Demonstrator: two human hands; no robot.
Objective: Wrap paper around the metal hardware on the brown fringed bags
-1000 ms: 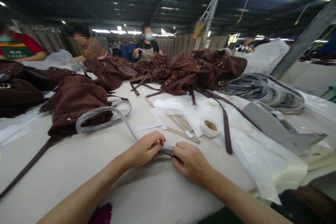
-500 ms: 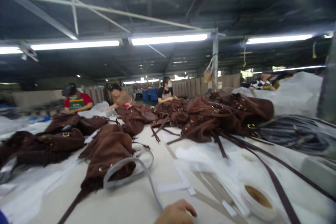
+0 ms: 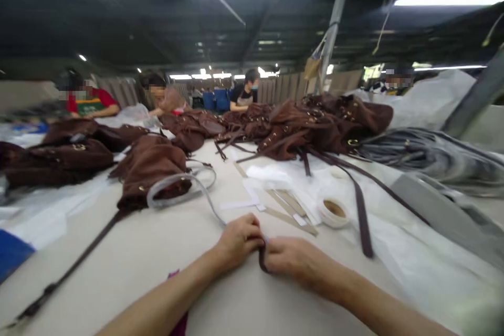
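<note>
My left hand (image 3: 238, 240) and my right hand (image 3: 293, 260) meet on the pale table (image 3: 129, 252), both closed on the end of a dark brown strap (image 3: 262, 262) that shows between them. A grey wrapped strap (image 3: 205, 194) runs from my left hand back in a loop to a brown suede bag (image 3: 151, 165) lying just beyond. The fingers of both hands are curled in a pinch round the strap end.
A roll of tape (image 3: 334, 211) and paper strips (image 3: 291, 210) lie right of my hands. A heap of brown bags (image 3: 307, 123) fills the far middle, grey straps (image 3: 425, 152) the right. Another long brown strap (image 3: 71, 270) crosses the left. Several people work at the far end.
The camera tilted up to the ceiling, hiding my hands, then dropped back. My hands have drawn closer together, and the strap end now stands folded between them.
</note>
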